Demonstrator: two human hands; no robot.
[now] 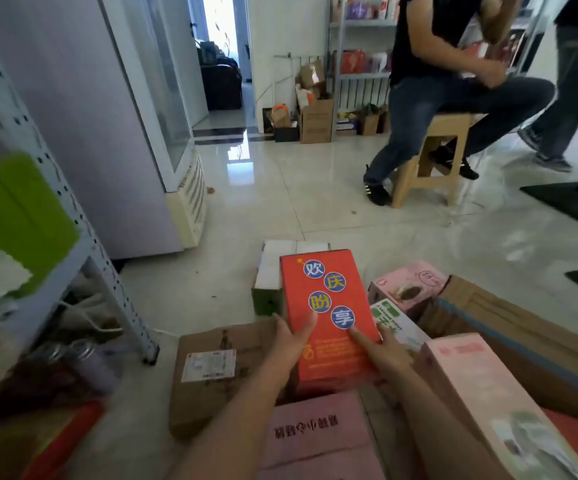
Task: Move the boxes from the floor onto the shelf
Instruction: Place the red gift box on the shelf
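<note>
A red box with blue round labels lies flat among other boxes on the floor. My left hand grips its left edge, thumb on top. Its right edge is held by my right hand, fingers resting on the lid. Around it lie a brown carton with a white label, a pink box in front, a long pink box at the right, a small pink box and a green-and-white box. The metal shelf stands at the left, with a green box on it.
A tall white fridge stands beyond the shelf. A large open brown carton is at the right. A person sits on a wooden stool at the back right, and another person's legs stand beside. Bottles sit under the shelf.
</note>
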